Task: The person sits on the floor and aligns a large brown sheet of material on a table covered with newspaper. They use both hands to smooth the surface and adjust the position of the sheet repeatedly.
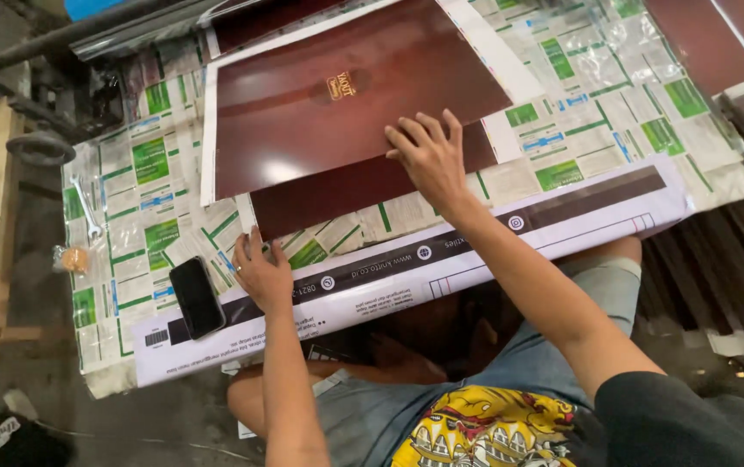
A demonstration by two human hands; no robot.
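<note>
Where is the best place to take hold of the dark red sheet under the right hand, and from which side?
Probably at its near edge, coming from the person's side. The dark red sheet lies flat on the work table; the right hand presses that edge, which overhangs a lower sheet, so fingers could slip under.

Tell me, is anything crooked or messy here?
Yes. The dark red sheet under the right hand lies askew over another dark sheet, edges unmatched. A wrench and phone lie loose by the left hand.
</note>
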